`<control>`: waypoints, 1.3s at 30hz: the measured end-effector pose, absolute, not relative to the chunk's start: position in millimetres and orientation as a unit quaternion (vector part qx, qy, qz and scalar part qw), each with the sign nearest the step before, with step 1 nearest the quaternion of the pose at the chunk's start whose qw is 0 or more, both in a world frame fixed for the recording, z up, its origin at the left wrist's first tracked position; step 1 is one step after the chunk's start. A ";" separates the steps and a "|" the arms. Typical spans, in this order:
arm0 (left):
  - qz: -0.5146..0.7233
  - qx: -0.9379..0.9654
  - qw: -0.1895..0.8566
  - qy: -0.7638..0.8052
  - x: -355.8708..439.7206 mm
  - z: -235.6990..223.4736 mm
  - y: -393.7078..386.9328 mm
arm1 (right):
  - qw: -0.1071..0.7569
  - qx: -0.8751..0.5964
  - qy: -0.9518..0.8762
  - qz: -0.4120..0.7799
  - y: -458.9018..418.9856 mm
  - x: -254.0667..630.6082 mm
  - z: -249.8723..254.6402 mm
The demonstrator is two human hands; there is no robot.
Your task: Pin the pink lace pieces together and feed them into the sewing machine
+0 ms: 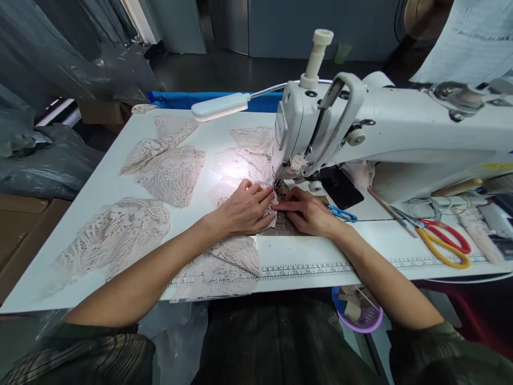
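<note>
My left hand (249, 207) lies flat on a pale pink lace piece (236, 252), fingers stretched toward the needle of a white sewing machine (298, 125). Part of that lace is hidden under the hand, and its lower end reaches over the table's front edge. On the other side of the presser foot, my right hand (306, 212) is closed, its fingertips pinching the lace's right edge. Blue thread snips (342, 213) stick out beside my right wrist. The machine's lamp (220, 106) lights the lace around the needle.
More lace pieces (172, 174) are spread over the left of the white table (184, 224). Red and yellow scissors (444, 243) and a black phone (342, 187) lie to the right. A ruler tape (308, 271) runs along the front edge. A purple basket (366, 321) stands below.
</note>
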State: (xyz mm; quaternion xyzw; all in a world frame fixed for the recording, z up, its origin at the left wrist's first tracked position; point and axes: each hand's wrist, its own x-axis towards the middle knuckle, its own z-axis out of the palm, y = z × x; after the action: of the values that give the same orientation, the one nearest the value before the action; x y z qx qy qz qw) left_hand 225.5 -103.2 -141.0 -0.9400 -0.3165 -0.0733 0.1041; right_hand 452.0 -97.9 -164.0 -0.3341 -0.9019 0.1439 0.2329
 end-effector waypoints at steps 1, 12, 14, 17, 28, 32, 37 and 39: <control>-0.073 -0.939 0.107 -0.317 225.9 -141.4 -103.7 | 0.230 -0.337 -0.900 0.152 -97.3 452.1 -163.4; -0.119 -0.936 0.097 -0.316 225.0 -144.4 -105.9 | 0.242 -0.329 -0.895 0.181 -95.6 454.1 -162.7; -0.116 -0.936 0.107 -0.316 224.9 -144.7 -106.1 | 0.240 -0.331 -0.894 0.181 -95.7 454.0 -162.9; -0.109 -0.935 0.111 -0.318 224.8 -145.8 -105.6 | 0.239 -0.335 -0.893 0.180 -96.0 453.3 -162.3; -0.097 -0.938 0.093 -0.321 224.2 -147.0 -103.0 | 0.219 -0.341 -0.901 0.154 -97.1 455.2 -162.8; -0.082 -0.937 0.114 -0.319 225.0 -146.8 -102.7 | 0.217 -0.337 -0.904 0.149 -97.2 455.9 -163.9; -0.057 -0.937 0.123 -0.321 226.6 -144.9 -105.2 | 0.235 -0.326 -0.906 0.134 -97.9 454.9 -164.3; -0.047 -0.935 0.126 -0.329 228.7 -143.1 -109.4 | 0.233 -0.324 -0.908 0.128 -98.4 454.5 -164.4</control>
State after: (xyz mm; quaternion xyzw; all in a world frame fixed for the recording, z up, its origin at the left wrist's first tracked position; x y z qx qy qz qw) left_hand 228.7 -109.4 -143.1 -0.9348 -0.3285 -0.0474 0.1263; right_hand 454.5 -98.4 -164.4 -0.3239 -0.9079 0.1281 0.2330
